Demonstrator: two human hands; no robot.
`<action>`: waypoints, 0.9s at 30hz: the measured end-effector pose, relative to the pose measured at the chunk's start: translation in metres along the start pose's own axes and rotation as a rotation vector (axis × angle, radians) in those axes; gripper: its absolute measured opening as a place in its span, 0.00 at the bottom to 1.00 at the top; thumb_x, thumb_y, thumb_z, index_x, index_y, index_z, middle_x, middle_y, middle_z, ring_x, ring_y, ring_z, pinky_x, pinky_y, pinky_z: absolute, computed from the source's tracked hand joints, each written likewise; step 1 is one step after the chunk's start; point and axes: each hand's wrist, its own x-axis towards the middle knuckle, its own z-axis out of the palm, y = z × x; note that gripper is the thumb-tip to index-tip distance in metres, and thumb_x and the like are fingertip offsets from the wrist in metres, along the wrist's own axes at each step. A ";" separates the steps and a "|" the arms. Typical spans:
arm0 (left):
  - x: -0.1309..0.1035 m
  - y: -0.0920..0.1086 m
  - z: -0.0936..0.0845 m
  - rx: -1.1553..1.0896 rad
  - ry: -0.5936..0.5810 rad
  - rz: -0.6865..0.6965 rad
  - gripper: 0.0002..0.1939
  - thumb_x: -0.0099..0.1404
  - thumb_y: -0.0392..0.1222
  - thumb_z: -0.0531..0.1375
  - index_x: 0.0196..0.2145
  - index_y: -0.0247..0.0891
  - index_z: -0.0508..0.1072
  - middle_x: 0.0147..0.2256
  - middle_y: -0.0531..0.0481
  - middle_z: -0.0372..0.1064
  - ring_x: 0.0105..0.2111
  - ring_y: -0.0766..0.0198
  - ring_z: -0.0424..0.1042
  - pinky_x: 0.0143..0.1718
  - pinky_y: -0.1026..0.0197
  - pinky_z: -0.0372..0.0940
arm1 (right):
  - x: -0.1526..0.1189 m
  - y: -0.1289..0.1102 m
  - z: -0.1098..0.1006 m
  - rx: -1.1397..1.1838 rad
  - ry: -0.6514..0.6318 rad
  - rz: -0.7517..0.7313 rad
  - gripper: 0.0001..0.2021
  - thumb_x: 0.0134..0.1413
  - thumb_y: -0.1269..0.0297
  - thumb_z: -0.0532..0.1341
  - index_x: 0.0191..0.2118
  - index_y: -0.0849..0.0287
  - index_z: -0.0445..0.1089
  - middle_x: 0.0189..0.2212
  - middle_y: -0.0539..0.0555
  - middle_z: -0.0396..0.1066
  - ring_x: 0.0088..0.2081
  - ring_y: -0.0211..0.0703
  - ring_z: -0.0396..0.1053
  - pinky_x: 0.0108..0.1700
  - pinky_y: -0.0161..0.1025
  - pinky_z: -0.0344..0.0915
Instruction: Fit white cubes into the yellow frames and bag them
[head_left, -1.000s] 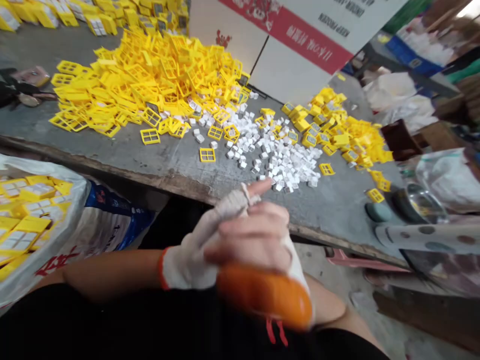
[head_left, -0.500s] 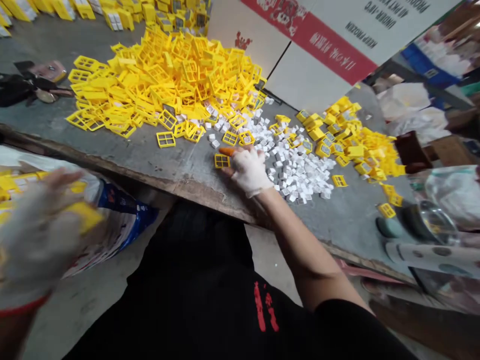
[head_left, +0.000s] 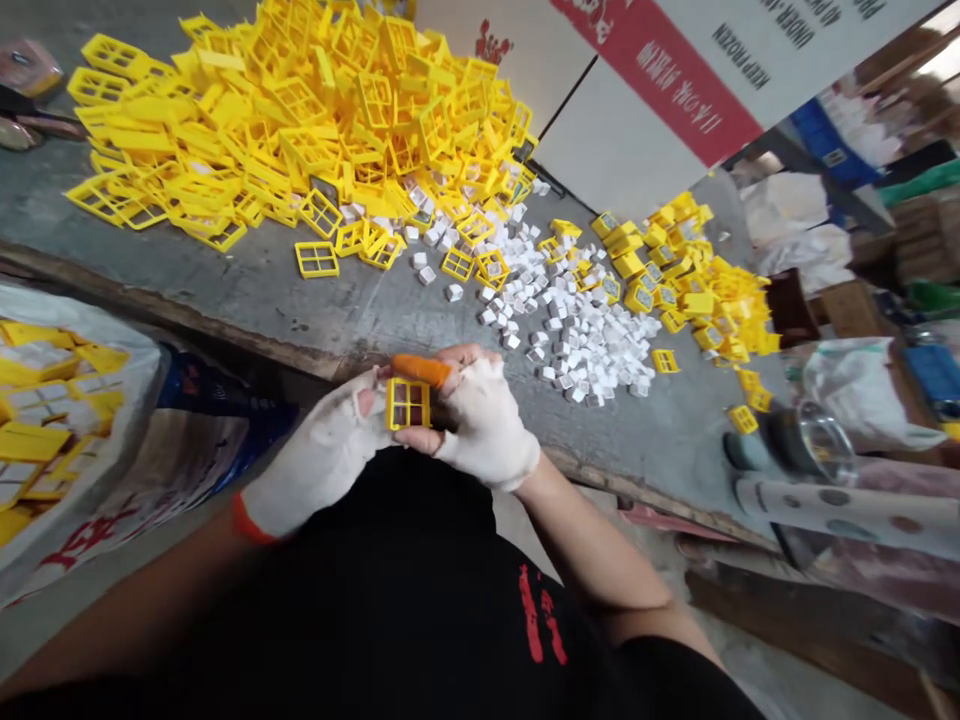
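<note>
Between my two gloved hands, just off the table's front edge, is a yellow four-pane frame (head_left: 409,404). My right hand (head_left: 480,415) pinches it from the right, with an orange finger cover on the index finger above and the thumb below. My left hand (head_left: 337,440) closes on its left side; some of those fingers are hidden behind it. Small white cubes (head_left: 600,345) lie scattered beyond my right hand. Farther back rises a large heap of yellow frames (head_left: 300,120), a few of them loose near its front.
A printed white carton (head_left: 600,120) stands behind the cubes. Yellow pieces (head_left: 682,270) are piled to its right. An open sack (head_left: 142,400) of yellow and white pieces sits at the left, below the table (head_left: 247,300). Cups and a patterned roll (head_left: 840,505) lie at the right.
My right hand has lifted the yellow frame off the table and drawn it toward me. From the sack my left hand has come to the frame; the yellow piece it held is gone from it.
</note>
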 end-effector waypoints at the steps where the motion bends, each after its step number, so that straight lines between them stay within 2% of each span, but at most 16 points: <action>1: 0.008 -0.008 0.004 0.008 0.012 -0.004 0.19 0.66 0.48 0.80 0.51 0.41 0.87 0.45 0.44 0.85 0.45 0.52 0.84 0.45 0.56 0.80 | -0.001 0.000 -0.001 0.029 -0.014 -0.004 0.36 0.70 0.29 0.63 0.67 0.53 0.79 0.51 0.62 0.80 0.56 0.61 0.71 0.60 0.57 0.65; 3: 0.014 -0.014 0.010 0.015 -0.004 -0.023 0.18 0.64 0.50 0.80 0.48 0.41 0.87 0.43 0.46 0.84 0.39 0.58 0.81 0.39 0.60 0.79 | 0.005 0.005 -0.003 0.094 -0.030 -0.010 0.37 0.69 0.28 0.64 0.63 0.55 0.81 0.50 0.61 0.81 0.54 0.59 0.73 0.60 0.56 0.66; 7: 0.008 -0.005 0.016 -0.018 -0.042 -0.035 0.17 0.69 0.51 0.77 0.51 0.42 0.86 0.46 0.47 0.82 0.35 0.63 0.75 0.29 0.64 0.75 | 0.033 0.012 -0.003 0.162 -0.033 -0.044 0.34 0.66 0.29 0.68 0.57 0.55 0.82 0.52 0.61 0.83 0.54 0.58 0.74 0.60 0.56 0.69; 11: 0.008 0.004 0.010 -0.053 -0.028 0.046 0.17 0.69 0.50 0.77 0.51 0.41 0.85 0.47 0.46 0.83 0.33 0.64 0.74 0.33 0.62 0.78 | 0.048 0.011 0.000 0.208 -0.062 -0.118 0.32 0.67 0.30 0.67 0.52 0.57 0.83 0.49 0.60 0.84 0.52 0.58 0.76 0.59 0.56 0.70; 13: 0.011 0.007 0.006 -0.053 0.009 0.072 0.16 0.69 0.49 0.76 0.50 0.42 0.84 0.46 0.47 0.84 0.34 0.62 0.77 0.35 0.61 0.78 | 0.055 0.021 -0.002 0.253 -0.052 -0.135 0.32 0.68 0.31 0.67 0.58 0.55 0.81 0.50 0.59 0.84 0.52 0.57 0.77 0.58 0.55 0.71; 14: 0.013 0.008 0.005 -0.042 0.035 0.085 0.16 0.68 0.48 0.77 0.50 0.42 0.84 0.46 0.47 0.84 0.36 0.60 0.79 0.35 0.60 0.78 | 0.060 0.029 -0.003 0.240 -0.028 -0.103 0.32 0.68 0.33 0.68 0.62 0.55 0.79 0.53 0.59 0.84 0.53 0.57 0.78 0.58 0.54 0.71; 16: 0.018 0.012 0.005 -0.001 0.102 0.117 0.18 0.66 0.48 0.78 0.51 0.44 0.84 0.46 0.47 0.83 0.43 0.54 0.82 0.33 0.61 0.77 | 0.077 0.051 -0.005 0.087 0.054 0.081 0.31 0.69 0.39 0.69 0.66 0.54 0.76 0.58 0.62 0.82 0.56 0.60 0.77 0.60 0.57 0.70; 19: 0.023 0.018 0.009 0.055 0.189 0.161 0.22 0.62 0.51 0.80 0.50 0.44 0.81 0.46 0.47 0.82 0.44 0.51 0.84 0.32 0.60 0.75 | 0.110 0.082 -0.002 -0.243 0.075 0.375 0.21 0.70 0.50 0.70 0.61 0.56 0.78 0.59 0.65 0.81 0.62 0.68 0.73 0.63 0.64 0.65; 22: 0.025 0.020 0.014 0.092 0.263 0.183 0.23 0.62 0.53 0.81 0.47 0.44 0.78 0.46 0.47 0.82 0.43 0.51 0.84 0.32 0.58 0.75 | 0.131 0.091 0.005 -0.345 -0.002 0.414 0.16 0.71 0.60 0.67 0.60 0.56 0.78 0.57 0.64 0.82 0.65 0.69 0.71 0.65 0.65 0.61; 24: 0.025 0.020 0.015 0.098 0.280 0.189 0.22 0.64 0.52 0.79 0.48 0.44 0.79 0.46 0.46 0.83 0.43 0.51 0.84 0.33 0.58 0.74 | 0.127 0.084 0.007 -0.329 0.017 0.380 0.14 0.73 0.63 0.63 0.58 0.56 0.79 0.55 0.63 0.83 0.63 0.66 0.72 0.67 0.65 0.60; 27: 0.025 0.016 0.014 0.092 0.256 0.163 0.20 0.67 0.49 0.77 0.53 0.44 0.81 0.49 0.45 0.84 0.45 0.50 0.85 0.35 0.58 0.75 | 0.094 0.060 0.003 -0.149 0.095 0.219 0.13 0.75 0.58 0.62 0.54 0.53 0.82 0.50 0.59 0.84 0.56 0.61 0.76 0.65 0.63 0.64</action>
